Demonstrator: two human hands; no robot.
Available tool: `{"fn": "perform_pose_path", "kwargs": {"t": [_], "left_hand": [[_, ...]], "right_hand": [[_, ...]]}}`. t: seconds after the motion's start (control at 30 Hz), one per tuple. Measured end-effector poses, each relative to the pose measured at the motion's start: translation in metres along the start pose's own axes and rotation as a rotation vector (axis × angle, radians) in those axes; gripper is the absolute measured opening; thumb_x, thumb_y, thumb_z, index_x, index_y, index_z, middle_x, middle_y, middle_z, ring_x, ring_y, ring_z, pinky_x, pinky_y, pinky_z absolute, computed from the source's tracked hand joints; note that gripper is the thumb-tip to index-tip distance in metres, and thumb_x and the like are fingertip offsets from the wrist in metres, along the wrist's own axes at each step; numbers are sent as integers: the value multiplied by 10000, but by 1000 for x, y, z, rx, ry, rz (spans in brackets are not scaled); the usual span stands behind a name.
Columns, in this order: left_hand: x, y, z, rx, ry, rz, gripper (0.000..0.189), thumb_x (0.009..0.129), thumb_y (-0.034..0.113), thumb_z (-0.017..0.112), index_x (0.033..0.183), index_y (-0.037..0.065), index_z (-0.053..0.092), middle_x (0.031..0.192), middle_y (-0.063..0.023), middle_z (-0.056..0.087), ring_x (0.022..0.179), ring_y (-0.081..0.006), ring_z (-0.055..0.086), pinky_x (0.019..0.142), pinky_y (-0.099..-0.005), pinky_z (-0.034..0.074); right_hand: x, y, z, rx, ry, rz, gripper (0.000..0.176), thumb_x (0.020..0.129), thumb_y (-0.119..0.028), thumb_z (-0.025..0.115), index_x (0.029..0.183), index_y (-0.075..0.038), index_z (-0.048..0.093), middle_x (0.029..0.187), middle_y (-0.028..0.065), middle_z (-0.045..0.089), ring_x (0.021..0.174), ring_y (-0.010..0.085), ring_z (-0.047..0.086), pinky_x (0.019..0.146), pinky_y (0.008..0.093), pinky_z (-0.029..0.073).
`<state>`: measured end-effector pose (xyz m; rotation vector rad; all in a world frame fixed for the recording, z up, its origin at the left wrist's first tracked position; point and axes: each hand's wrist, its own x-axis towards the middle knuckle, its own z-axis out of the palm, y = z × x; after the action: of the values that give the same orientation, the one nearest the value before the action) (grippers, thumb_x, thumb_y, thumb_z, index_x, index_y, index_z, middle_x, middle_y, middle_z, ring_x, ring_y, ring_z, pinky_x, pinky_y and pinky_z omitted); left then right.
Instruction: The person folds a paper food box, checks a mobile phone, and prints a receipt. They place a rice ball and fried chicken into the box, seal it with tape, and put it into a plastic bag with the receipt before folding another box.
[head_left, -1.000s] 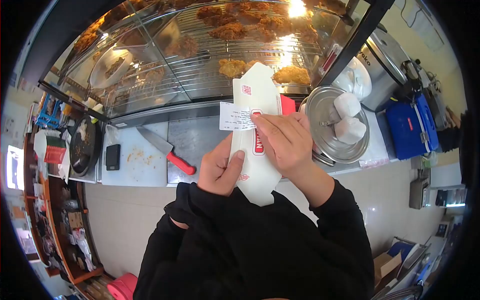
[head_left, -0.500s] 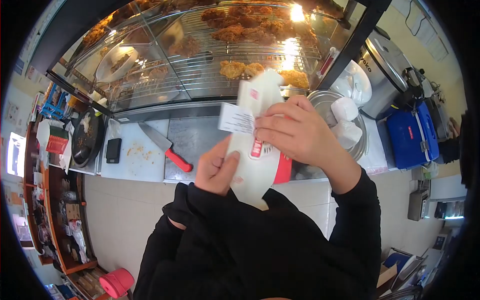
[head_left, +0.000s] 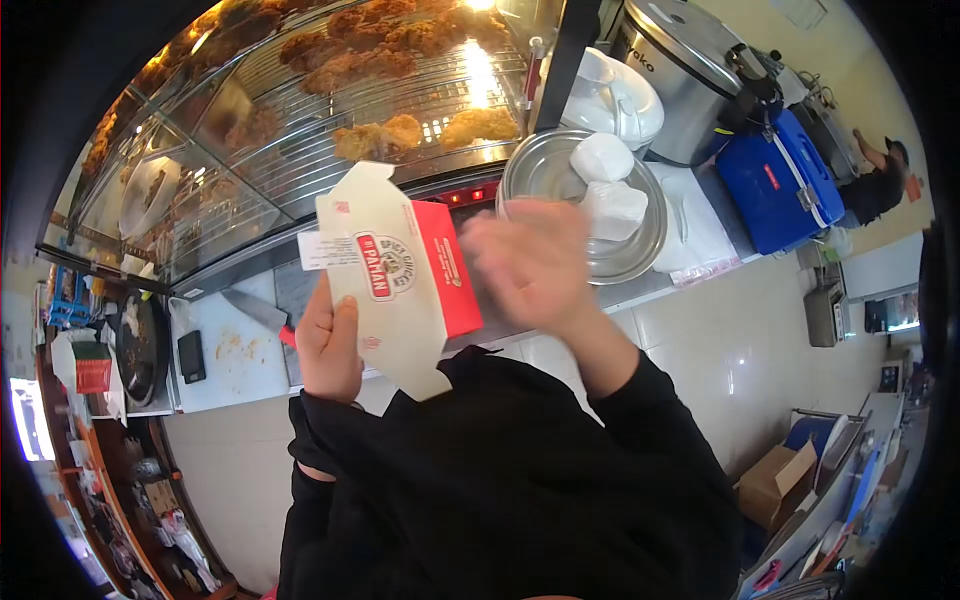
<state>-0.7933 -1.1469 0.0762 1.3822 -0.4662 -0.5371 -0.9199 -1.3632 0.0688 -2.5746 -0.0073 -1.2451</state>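
Your left hand [head_left: 333, 345] grips a white-and-red cardboard box [head_left: 405, 315], long axis from black-framed glass case [head_left: 562, 68] to your chest. Right hand [head_left: 535, 262] blurred, fingers spread, between box and round steel tray [head_left: 625, 258].

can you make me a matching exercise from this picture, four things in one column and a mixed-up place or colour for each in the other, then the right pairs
Things
1. carton
2. fried chicken
3. cooler
4. white bundles

Place or colour
A. in a round metal pan
B. blue
C. held in the left hand
D. on a wire rack

Right pairs: 1-C, 2-D, 3-B, 4-A
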Motion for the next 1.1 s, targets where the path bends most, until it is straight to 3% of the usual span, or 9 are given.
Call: {"fn": "perform_pose_path", "kwargs": {"t": [0.07,0.13,0.27,0.47,0.57,0.73,0.87,1.0,1.1], "left_hand": [[4,-6,-8,85,11,-38,434,946,-2,350,1379,-25,378,1134,-106,610,911,-119,617,741,-238,493],[4,-17,-13,135,16,-73,449,948,6,340,1396,-10,338,1102,-109,615,833,-114,627,640,-224,500],[22,-40,-7,152,18,-116,491,948,36,345,1426,1,238,1043,-113,618,694,-120,628,499,-221,500],[47,-44,18,102,-3,-243,755,997,238,467,1489,24,-64,989,-138,622,743,-187,648,566,-282,552],[50,-56,18,168,-46,-150,612,1001,253,453,1479,26,145,998,-110,636,766,-172,647,604,-272,552],[45,-84,0,697,66,146,363,908,102,553,1269,62,558,1043,-139,634,865,-300,628,765,-360,504],[38,-113,-40,1062,126,327,356,834,100,622,1187,50,610,1193,-145,575,1077,-358,528,923,-427,435],[49,-135,-66,1344,361,484,345,816,129,612,1154,59,621,1153,-170,592,1023,-374,561,879,-432,465],[59,-159,-96,1044,147,44,327,835,131,558,1145,51,624,1056,-203,631,938,-392,603,800,-460,493]], "right_hand": [[3,27,-33,-45,202,224,425,696,-195,739,1100,-118,633,1128,51,636,1047,295,570,915,453,386],[0,38,-68,-533,-13,400,540,654,-231,777,1142,-86,596,1144,113,614,1016,335,589,884,438,435],[-17,71,-84,-167,-365,610,608,659,-222,804,1189,-38,569,1152,196,598,1027,346,597,864,378,474],[-26,67,-74,155,-98,843,539,767,-234,768,1208,-8,557,1037,138,667,923,239,652,847,319,491],[-29,54,-66,879,252,961,474,833,-163,714,1237,11,539,1059,99,646,957,159,616,848,283,485],[-25,27,-36,1189,162,1032,461,864,-93,668,1281,7,497,1118,74,605,1001,139,589,862,283,481],[-22,6,1,1185,-169,954,455,835,-91,703,1246,-16,522,1072,44,603,988,117,574,851,273,476],[-17,-24,75,1026,-447,825,484,817,-170,737,1222,-4,531,1075,86,606,1034,160,565,886,301,455],[-30,-21,149,605,-498,662,554,799,-271,736,1227,9,522,1118,186,609,1074,302,585,922,363,445]]}}
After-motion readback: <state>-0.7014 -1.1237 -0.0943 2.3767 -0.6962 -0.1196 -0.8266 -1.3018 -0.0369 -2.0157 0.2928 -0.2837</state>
